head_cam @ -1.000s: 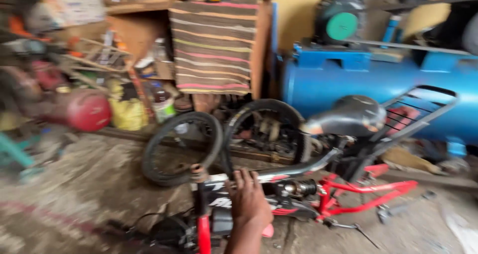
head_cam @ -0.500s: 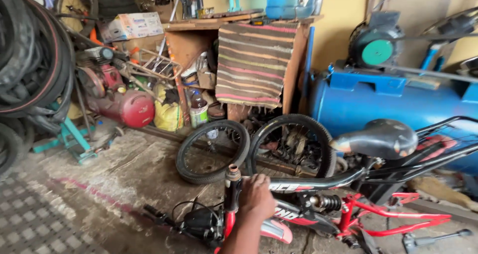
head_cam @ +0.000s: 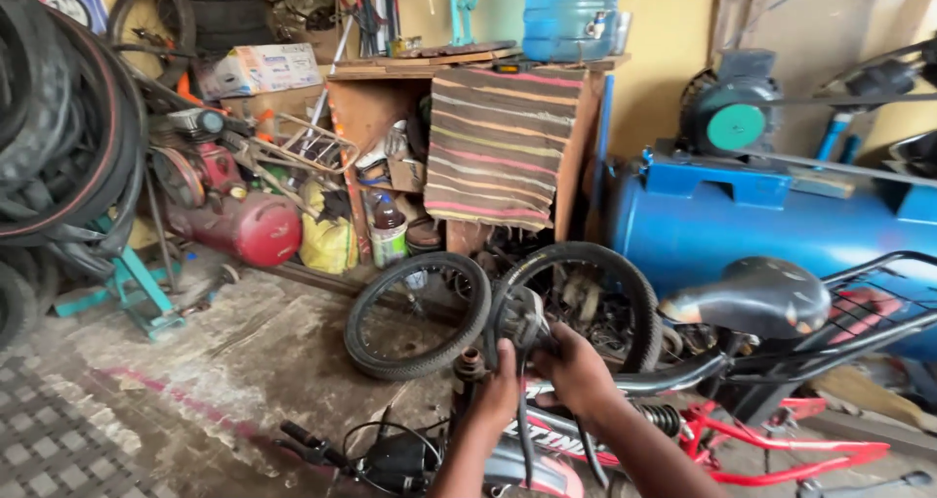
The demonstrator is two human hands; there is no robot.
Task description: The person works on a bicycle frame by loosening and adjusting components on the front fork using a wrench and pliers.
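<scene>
Handlebar stem [head_cam: 470, 369] of the red bicycle [head_cam: 771, 439] stood upright just left of the left hand [head_cam: 500, 395], which wrapped the frame below it, while the right hand [head_cam: 576, 371] was clamped on a dark part [head_cam: 522, 324] with a cable hanging down, slightly above and right of the stem. Behind lay two small tyres [head_cam: 420, 312] on the stained concrete floor [head_cam: 195, 391], before a blue compressor tank [head_cam: 742, 225].

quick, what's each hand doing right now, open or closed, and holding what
Left hand: closed on the bicycle frame near the head tube.
Right hand: closed, holding a dark metal part with a cable hanging from it.
</scene>
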